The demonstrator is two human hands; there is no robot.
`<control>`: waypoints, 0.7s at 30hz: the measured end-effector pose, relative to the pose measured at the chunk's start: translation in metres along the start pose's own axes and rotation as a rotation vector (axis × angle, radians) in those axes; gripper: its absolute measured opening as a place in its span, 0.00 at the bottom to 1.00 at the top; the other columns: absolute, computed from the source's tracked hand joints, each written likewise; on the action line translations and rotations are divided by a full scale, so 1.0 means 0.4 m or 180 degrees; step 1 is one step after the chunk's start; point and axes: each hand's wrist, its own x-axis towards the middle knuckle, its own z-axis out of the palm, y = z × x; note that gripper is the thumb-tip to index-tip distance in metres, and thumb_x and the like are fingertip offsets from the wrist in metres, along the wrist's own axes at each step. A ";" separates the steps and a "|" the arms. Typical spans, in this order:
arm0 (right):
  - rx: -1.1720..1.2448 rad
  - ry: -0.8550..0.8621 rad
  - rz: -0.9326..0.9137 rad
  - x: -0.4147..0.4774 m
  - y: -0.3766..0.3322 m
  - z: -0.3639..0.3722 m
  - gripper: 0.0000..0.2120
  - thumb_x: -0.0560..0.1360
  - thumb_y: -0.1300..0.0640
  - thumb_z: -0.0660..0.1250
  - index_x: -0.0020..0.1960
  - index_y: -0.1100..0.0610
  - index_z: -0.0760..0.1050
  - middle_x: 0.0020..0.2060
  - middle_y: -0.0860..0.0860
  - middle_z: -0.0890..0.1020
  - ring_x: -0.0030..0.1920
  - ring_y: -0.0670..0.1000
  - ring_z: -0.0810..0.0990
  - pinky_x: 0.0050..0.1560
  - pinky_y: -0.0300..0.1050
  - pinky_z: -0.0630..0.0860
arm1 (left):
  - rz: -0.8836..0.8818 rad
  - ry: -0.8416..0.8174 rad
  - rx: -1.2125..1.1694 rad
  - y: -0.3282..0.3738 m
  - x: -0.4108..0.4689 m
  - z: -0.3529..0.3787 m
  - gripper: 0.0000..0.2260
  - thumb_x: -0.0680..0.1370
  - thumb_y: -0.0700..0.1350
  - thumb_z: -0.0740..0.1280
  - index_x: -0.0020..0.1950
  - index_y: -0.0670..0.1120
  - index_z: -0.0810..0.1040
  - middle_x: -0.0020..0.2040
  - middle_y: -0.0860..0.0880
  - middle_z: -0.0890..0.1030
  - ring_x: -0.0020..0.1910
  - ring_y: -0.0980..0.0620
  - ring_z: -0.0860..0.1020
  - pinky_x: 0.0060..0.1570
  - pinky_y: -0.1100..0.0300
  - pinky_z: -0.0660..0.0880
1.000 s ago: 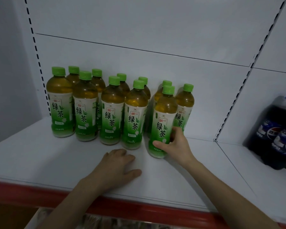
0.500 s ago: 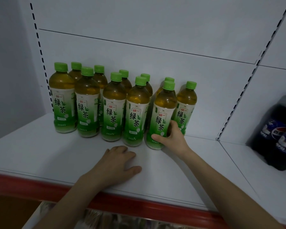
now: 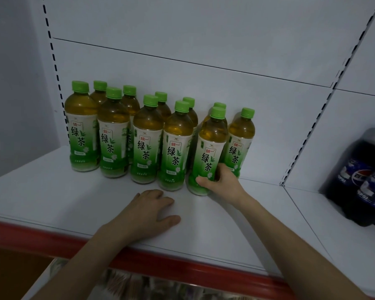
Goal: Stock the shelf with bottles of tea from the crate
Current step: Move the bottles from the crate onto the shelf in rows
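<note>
Shifted toward 11 o'clock: front tea bottle (image 3: 208,152), right hand (image 3: 222,184) gripping its base to close the gap; left hand (image 3: 147,211), empty, steadies on shelf (image 3: 52,191).

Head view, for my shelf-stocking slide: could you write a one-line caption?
Right hand holds a green-capped plastic tea bottle at the front row's end on a white metal shelf; left hand rests nearby.
</note>
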 end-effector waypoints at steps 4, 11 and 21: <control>-0.1477 -0.0317 0.0082 -0.049 0.003 -0.029 0.27 0.71 0.43 0.66 0.67 0.52 0.66 0.63 0.51 0.75 0.61 0.54 0.75 0.59 0.52 0.74 | -0.0004 0.0062 0.0405 0.017 -0.002 -0.021 0.40 0.64 0.71 0.44 0.68 0.51 0.67 0.67 0.49 0.70 0.64 0.50 0.69 0.64 0.56 0.65; -0.1633 -0.0664 -0.0912 -0.110 -0.167 -0.022 0.19 0.75 0.48 0.64 0.58 0.61 0.73 0.55 0.56 0.80 0.54 0.54 0.78 0.57 0.50 0.76 | 0.0023 0.1137 0.0550 0.030 -0.111 -0.049 0.27 0.71 0.60 0.53 0.53 0.42 0.80 0.44 0.43 0.83 0.39 0.42 0.82 0.40 0.48 0.79; -0.1543 -0.1631 -0.2303 -0.131 -0.387 0.382 0.26 0.77 0.47 0.61 0.71 0.58 0.62 0.71 0.53 0.67 0.71 0.51 0.64 0.68 0.43 0.59 | -0.1372 0.1138 0.0717 -0.067 -0.488 -0.071 0.20 0.72 0.57 0.56 0.49 0.46 0.80 0.39 0.47 0.83 0.36 0.45 0.81 0.34 0.55 0.78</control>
